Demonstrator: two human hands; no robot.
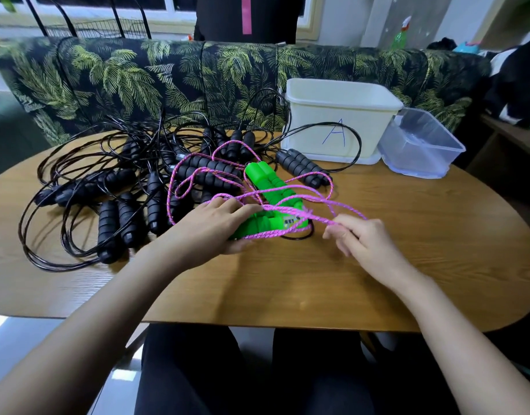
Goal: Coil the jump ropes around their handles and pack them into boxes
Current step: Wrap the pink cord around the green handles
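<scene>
Both hands work over the table (pixel 287 280): left hand (pixel 216 226) grips the paired green handles (pixel 269 202), right hand (pixel 362 238) pinches the pink rope (pixel 266 235), which looks light, limp and tangle-prone, so steady the stiff handles.

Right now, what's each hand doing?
Left hand: grips the bright green plastic handles.
Right hand: pinches the pink braided rope.
</scene>
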